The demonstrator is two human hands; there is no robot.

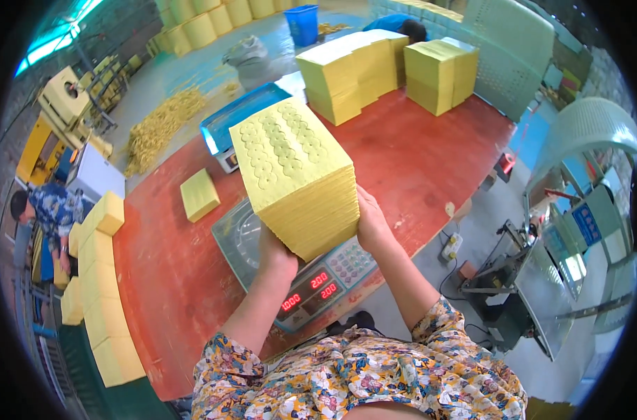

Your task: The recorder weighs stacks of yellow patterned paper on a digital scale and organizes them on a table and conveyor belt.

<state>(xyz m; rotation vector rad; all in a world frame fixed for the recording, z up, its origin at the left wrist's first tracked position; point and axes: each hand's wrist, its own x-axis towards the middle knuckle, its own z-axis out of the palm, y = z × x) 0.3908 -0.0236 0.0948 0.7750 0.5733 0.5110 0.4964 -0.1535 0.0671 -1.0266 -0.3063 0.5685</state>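
Note:
A tall stack of yellow paper sheets (304,189), its top sheet stamped with rows of round marks, is held up in front of me. My left hand (279,253) is closed against its lower near side, and my right hand (371,218) grips the right side. Below it lies a digital scale (238,241) with a round mark on its plate and a lit red display; the stack hides much of the plate. To the left of the scale, a thinner block of yellow paper (198,196) rests on the red table (168,280).
A blue tray (227,119) on another scale stands behind the stack. Large yellow paper stacks (353,73) fill the far side, a person (395,24) behind them. More blocks (98,280) line the left edge, near another person (52,210). A metal-framed chair (577,147) stands right.

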